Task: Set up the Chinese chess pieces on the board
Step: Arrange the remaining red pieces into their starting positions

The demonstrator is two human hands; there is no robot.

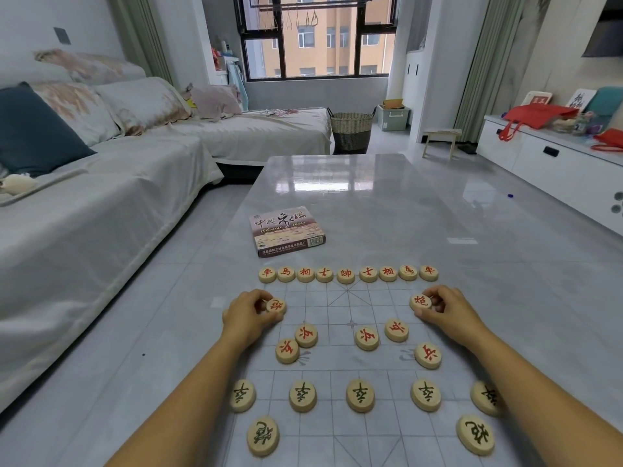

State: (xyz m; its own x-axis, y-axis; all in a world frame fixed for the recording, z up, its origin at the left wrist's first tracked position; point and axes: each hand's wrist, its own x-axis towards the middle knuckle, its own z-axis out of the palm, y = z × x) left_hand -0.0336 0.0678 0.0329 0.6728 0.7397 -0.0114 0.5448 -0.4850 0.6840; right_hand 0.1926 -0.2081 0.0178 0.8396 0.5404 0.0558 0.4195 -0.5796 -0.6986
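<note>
Nearby, black pieces (360, 395): standing on the near half of the board (333, 308).
Left hand (247, 313): fingers curled, pinching left red cannon (275, 305) at the board's left side.
Right hand (445, 306): pinching right red cannon (420, 301), board's right side.
Red row (346, 274): board's far edge.

Even, bright daylight enters from the window (318, 38) ahead of me. Its reflection forms a pale glare patch on the glossy table (323, 185). Shadows are faint and soft. Wide-angle distortion bends my view at the edges; focus is sharp centrally.
</note>
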